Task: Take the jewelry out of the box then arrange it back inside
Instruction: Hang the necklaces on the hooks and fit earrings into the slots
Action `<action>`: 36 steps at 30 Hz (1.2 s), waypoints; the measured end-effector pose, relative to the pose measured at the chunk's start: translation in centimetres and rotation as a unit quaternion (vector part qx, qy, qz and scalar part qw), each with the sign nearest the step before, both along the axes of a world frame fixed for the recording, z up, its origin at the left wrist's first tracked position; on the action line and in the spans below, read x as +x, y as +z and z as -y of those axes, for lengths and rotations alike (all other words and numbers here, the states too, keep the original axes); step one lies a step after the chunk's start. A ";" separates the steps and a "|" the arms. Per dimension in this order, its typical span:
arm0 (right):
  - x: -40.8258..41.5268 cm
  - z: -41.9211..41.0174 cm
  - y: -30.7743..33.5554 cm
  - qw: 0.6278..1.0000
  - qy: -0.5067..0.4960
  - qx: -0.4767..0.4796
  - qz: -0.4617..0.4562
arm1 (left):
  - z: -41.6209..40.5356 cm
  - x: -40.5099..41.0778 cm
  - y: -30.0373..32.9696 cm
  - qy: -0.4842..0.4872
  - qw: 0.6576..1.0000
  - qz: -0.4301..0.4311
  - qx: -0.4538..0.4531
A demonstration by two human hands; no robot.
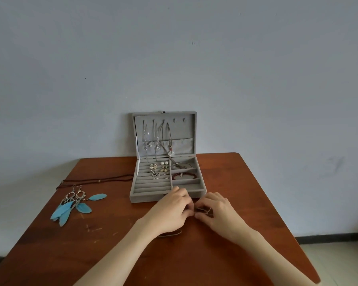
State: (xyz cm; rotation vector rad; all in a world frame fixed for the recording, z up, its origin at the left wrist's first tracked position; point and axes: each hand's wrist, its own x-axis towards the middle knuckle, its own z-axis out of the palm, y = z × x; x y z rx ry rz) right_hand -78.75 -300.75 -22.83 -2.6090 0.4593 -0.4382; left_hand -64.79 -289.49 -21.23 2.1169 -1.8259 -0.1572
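Head view: the left hand (171,209) and the right hand (217,211) are brought together just in front of the jewelry box (165,174), fingertips almost touching. A small thin piece of jewelry (203,210) is pinched between the curled fingers of both hands; what kind of piece it is cannot be told. Under the left wrist a thin cord loop (171,233) is seen lying on the tabletop (225,254).

Just beyond the hands the box stands open, its lid upright against the wall (256,69). Several necklaces (159,139) are hung inside the lid. In the tray, small earrings (158,170) are set in the ridged rows on the left side, and a dark red bracelet (183,176) is laid in a compartment on the right side.

Far to the left of the hands, a pair of blue feather earrings (72,205) is laid on the tabletop, and beyond them a dark cord necklace (97,181) is stretched out.
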 end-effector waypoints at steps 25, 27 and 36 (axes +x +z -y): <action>7.7 4.2 3.8 0.989 -0.113 0.050 -0.082 | 4.1 3.8 1.7 0.139 0.990 -0.005 -0.030; 7.8 4.3 3.7 0.988 -0.111 0.026 -0.102 | 4.2 3.7 1.4 0.140 0.990 0.025 -0.014; 8.0 3.8 3.7 0.976 -0.138 -0.060 -0.157 | 4.2 4.0 1.2 0.166 0.984 0.068 0.020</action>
